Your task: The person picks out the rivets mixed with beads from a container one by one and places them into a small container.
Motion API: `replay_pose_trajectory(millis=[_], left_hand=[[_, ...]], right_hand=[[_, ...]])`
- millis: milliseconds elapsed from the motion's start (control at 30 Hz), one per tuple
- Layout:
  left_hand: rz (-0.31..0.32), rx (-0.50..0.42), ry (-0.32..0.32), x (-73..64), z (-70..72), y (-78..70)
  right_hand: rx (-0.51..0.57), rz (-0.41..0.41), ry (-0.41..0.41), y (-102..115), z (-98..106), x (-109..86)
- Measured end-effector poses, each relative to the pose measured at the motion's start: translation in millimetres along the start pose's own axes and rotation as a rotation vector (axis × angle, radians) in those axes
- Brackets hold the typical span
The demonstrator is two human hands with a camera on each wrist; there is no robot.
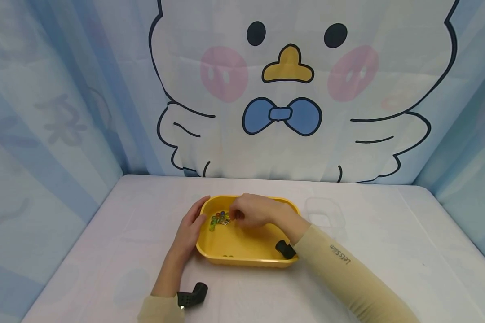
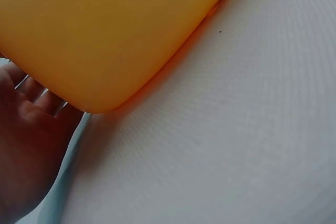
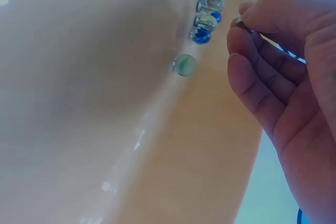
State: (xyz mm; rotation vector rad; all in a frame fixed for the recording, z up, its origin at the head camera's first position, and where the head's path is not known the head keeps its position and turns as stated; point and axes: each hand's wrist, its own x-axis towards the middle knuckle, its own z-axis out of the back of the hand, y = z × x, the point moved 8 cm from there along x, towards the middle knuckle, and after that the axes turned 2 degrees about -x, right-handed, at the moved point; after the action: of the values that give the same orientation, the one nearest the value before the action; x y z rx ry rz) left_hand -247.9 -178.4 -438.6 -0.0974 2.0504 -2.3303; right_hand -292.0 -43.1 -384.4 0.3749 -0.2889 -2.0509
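1. We had our right hand (image 1: 252,210) over the yellow tray (image 1: 242,249), just beside the marbles (image 1: 219,219); its thumb and index tips met, but we could not tell whether a marble sat between them.
2. Our left hand (image 1: 191,229) rested against the tray's left side, fingers fairly straight, not spread wide.
3. The marbles bunched in the tray's far left part; from the right wrist, several lined the foot of the wall, with a green-swirled marble (image 3: 185,65) slightly apart.
4. For this fingertip work, we judged that a light pinch on one marble's sides would serve best, since round glass could slip or roll, while our left hand steadied the tray.
5. The tray stood open side up on the table (image 1: 105,269), its long axis running left to right before us; the marbles, being round, pointed nowhere.
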Motion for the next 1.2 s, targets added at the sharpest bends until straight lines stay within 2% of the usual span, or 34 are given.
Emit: replay_pose_trajectory(millis=[567, 1000, 1200], left_hand=[[0.011, 0.008, -0.010, 0.6, 0.4, 0.2], [-0.006, -0.004, 0.000, 0.4, -1.3, -0.4], [0.002, 0.000, -0.003, 0.3, -1.2, -0.1]], right_hand=[[0.031, -0.011, -0.085, 2.1, 28.3, -16.8], [0.059, -0.064, -0.181, -4.8, 51.5, -47.5], [0.064, -0.080, -0.212, -10.1, 55.3, -58.8]])
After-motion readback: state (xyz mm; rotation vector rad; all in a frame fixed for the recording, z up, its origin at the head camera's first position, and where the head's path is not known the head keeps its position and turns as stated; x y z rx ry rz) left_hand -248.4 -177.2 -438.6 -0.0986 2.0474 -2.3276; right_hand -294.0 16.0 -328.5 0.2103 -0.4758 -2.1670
